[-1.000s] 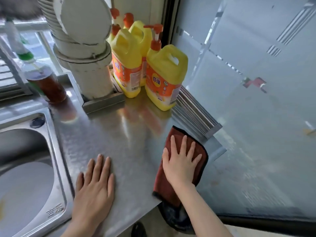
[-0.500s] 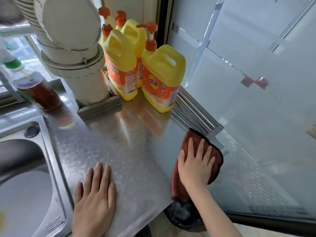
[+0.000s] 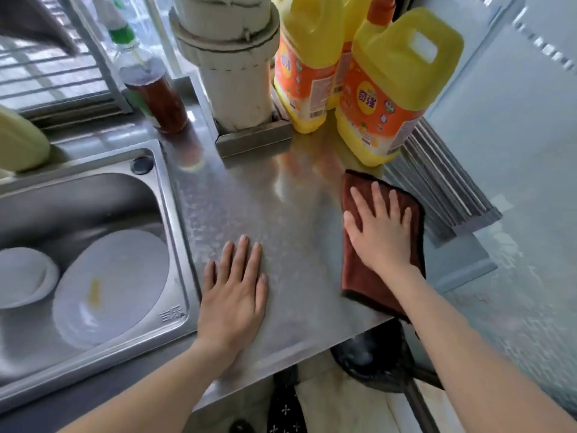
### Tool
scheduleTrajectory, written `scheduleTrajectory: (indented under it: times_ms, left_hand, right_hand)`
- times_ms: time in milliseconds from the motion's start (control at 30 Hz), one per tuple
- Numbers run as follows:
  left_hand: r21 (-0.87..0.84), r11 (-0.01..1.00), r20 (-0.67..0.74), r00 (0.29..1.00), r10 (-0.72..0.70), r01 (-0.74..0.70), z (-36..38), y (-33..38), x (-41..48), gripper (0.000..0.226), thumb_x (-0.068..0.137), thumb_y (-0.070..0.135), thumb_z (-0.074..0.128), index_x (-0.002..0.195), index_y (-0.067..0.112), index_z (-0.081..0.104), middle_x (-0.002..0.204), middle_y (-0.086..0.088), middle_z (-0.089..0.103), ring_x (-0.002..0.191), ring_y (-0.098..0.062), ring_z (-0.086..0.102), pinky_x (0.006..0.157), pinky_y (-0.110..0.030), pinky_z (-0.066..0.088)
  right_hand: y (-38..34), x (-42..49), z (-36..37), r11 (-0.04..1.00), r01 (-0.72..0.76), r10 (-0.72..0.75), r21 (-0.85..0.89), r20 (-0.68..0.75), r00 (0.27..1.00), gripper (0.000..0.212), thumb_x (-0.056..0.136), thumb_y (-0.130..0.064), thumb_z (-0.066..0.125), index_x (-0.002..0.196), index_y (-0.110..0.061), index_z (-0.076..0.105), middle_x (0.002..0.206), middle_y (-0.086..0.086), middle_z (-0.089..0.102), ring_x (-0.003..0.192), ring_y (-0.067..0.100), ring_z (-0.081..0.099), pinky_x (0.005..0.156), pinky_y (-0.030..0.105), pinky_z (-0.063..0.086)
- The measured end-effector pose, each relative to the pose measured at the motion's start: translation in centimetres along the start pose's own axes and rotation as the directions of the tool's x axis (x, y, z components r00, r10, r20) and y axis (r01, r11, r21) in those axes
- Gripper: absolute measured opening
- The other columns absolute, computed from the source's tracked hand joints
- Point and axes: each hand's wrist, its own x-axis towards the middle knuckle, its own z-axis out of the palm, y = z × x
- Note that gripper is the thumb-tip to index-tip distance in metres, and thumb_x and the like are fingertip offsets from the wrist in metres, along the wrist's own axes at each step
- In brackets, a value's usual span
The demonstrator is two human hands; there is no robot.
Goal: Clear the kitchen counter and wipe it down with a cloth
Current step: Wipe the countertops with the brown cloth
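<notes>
A brown cloth (image 3: 359,276) lies flat on the steel counter (image 3: 281,198), near its right edge. My right hand (image 3: 379,228) presses down on the cloth with straight, spread fingers. To the left, my left hand (image 3: 234,289) rests flat on the bare counter, fingers straight, beside the sink rim. Both hands hold nothing.
Three yellow detergent jugs (image 3: 384,89) stand at the counter's back right, next to a thick white pipe (image 3: 237,73). A bottle of dark red sauce (image 3: 156,98) stands behind the sink (image 3: 93,189), which holds white plates (image 3: 115,285). A frosted glass panel (image 3: 515,151) bounds the right side.
My right hand slid the cloth from the counter's right edge back toward the left and nearer the jugs. My left hand stayed flat in place. The camera tilted lower.
</notes>
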Motion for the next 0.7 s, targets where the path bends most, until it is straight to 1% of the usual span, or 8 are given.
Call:
scheduleTrajectory:
  times_ms: [67, 133, 267, 367, 467, 567, 633, 700]
  left_hand:
    - [-0.01, 1.0, 0.003, 1.0, 0.004, -0.004, 0.0, 0.1, 0.1, 0.057, 0.092, 0.045, 0.007, 0.147, 0.03, 0.005, 0.154, 0.009, -0.001, 0.142, -0.012, -0.005, 0.111, -0.036, -0.005]
    - [-0.009, 1.0, 0.011, 1.0, 0.011, -0.011, 0.1, 0.0, 0.2, 0.057, 0.092, 0.045, 0.007, 0.147, 0.03, 0.004, 0.154, 0.009, -0.002, 0.142, -0.012, -0.006, 0.112, -0.036, -0.005]
    - [0.038, 0.999, -0.005, 1.0, 0.017, -0.017, 0.4, -0.1, 0.3, 0.055, 0.094, 0.043, 0.015, 0.147, 0.027, 0.013, 0.155, 0.006, 0.008, 0.142, -0.015, 0.003, 0.112, -0.039, 0.003]
    - [0.065, 0.998, -0.003, 1.0, 0.026, -0.026, 0.5, -0.1, 0.4, 0.055, 0.094, 0.041, 0.018, 0.147, 0.025, 0.017, 0.155, 0.003, 0.013, 0.142, -0.017, 0.006, 0.111, -0.041, 0.006]
    - [0.066, 0.998, -0.012, 1.0, 0.024, -0.023, 0.3, 0.0, 0.4, 0.055, 0.094, 0.04, 0.02, 0.146, 0.023, 0.02, 0.154, 0.002, 0.015, 0.141, -0.018, 0.011, 0.111, -0.042, 0.009]
    - [0.064, 0.998, -0.014, 1.0, 0.011, -0.01, 0.3, 0.0, 0.2, 0.054, 0.094, 0.04, 0.022, 0.146, 0.024, 0.021, 0.153, 0.002, 0.018, 0.141, -0.019, 0.013, 0.11, -0.042, 0.012]
    - [0.074, 0.997, -0.014, 1.0, 0.008, -0.007, 0.3, 0.0, 0.3, 0.055, 0.093, 0.039, 0.023, 0.145, 0.023, 0.025, 0.153, 0.002, 0.021, 0.141, -0.02, 0.017, 0.11, -0.043, 0.014]
    - [0.087, 0.996, -0.014, 1.0, 0.007, -0.006, 0.2, 0.1, 0.4, 0.054, 0.093, 0.039, 0.024, 0.144, 0.022, 0.028, 0.152, 0.001, 0.025, 0.14, -0.02, 0.02, 0.109, -0.042, 0.016]
  right_hand:
    - [-1.3, 0.8, 0.0, 0.995, -0.096, 0.096, 0.011, 0.006, 0.995, 0.055, 0.096, -0.051, 0.015, 0.148, -0.036, 0.006, 0.159, 0.005, -0.001, 0.144, 0.035, -0.004, 0.114, 0.057, 0.002]
    - [-2.6, 0.2, 0.0, 0.997, -0.082, 0.082, -0.005, 0.001, 0.997, 0.056, 0.096, -0.051, 0.014, 0.149, -0.035, 0.004, 0.159, 0.007, -0.002, 0.143, 0.036, -0.005, 0.113, 0.058, 0.001]
    - [-5.0, -4.3, 1.1, 0.983, 0.181, -0.182, -0.043, -0.024, 0.983, 0.055, 0.096, -0.051, 0.021, 0.148, -0.038, 0.008, 0.158, 0.006, 0.004, 0.144, 0.036, 0.003, 0.112, 0.058, 0.004]
    - [-6.5, -7.0, 1.9, 0.928, 0.371, -0.371, -0.035, -0.009, 0.928, 0.054, 0.093, -0.052, 0.028, 0.145, -0.039, 0.022, 0.156, 0.004, 0.02, 0.142, 0.035, 0.018, 0.11, 0.058, 0.014]
    - [-5.2, -4.6, 1.6, 0.865, 0.502, -0.501, -0.019, 0.045, 0.864, 0.054, 0.091, -0.056, 0.028, 0.143, -0.045, 0.022, 0.157, -0.003, 0.017, 0.144, 0.03, 0.014, 0.112, 0.056, 0.012]
    - [-3.9, 1.1, 0.3, 0.907, 0.421, -0.42, -0.019, 0.042, 0.907, 0.054, 0.092, -0.056, 0.022, 0.144, -0.047, 0.011, 0.159, -0.006, 0.003, 0.145, 0.025, 0.001, 0.114, 0.052, 0.003]
    - [-4.3, 4.7, -0.3, 0.935, 0.352, -0.352, -0.045, 0.02, 0.936, 0.054, 0.095, -0.054, 0.02, 0.146, -0.044, 0.008, 0.159, -0.003, 0.001, 0.145, 0.027, -0.001, 0.114, 0.053, 0.002]
    - [-5.4, 7.2, -0.6, 0.936, 0.345, -0.345, -0.064, 0.011, 0.939, 0.054, 0.096, -0.051, 0.02, 0.147, -0.039, 0.008, 0.159, 0.001, 0.002, 0.145, 0.03, 0.0, 0.114, 0.054, 0.003]
